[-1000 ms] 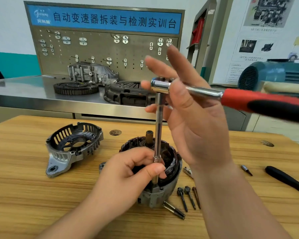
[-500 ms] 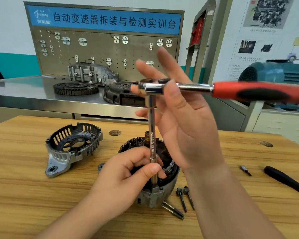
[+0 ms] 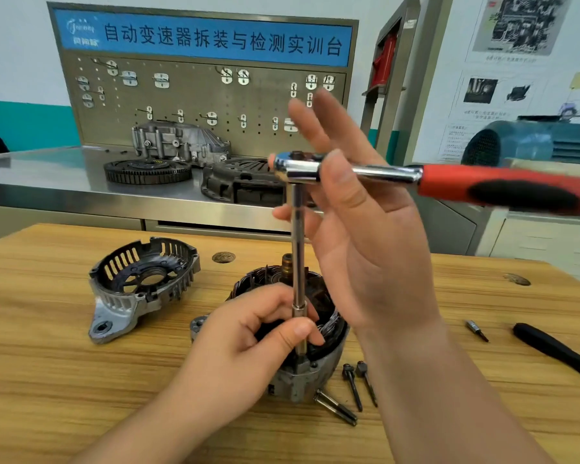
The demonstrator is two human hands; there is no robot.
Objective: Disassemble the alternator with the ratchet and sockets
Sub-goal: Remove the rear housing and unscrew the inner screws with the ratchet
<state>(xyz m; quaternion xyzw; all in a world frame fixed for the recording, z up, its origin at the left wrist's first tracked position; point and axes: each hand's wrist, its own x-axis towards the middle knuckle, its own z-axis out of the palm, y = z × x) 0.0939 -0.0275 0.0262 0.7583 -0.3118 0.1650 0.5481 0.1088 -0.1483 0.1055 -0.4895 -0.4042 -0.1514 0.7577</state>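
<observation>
At the alternator [image 3: 302,383] rim, left hand [image 3: 248,339] pinches extension [image 3: 297,236], right hand [image 3: 365,259] holds ratchet [image 3: 449,179].

The wooden table [image 3: 47,396] runs under my left hand [image 3: 248,339] and my right hand [image 3: 365,249], with dark knots in its grain. Beyond them stands a steel bench [image 3: 47,182], its top shining in even light. At its back, past my left hand, rises a grey pegboard [image 3: 195,105] with metal hooks, topped by a blue sign [image 3: 208,38] in white Chinese characters. Far left of my left hand the wall [image 3: 14,45] is white above a teal band [image 3: 24,123]. Behind my right hand stands a grey metal frame [image 3: 412,95]. To its right hang printed posters [image 3: 503,78], and a blue-green motor [image 3: 516,142] sits above a pale cabinet [image 3: 549,242].
</observation>
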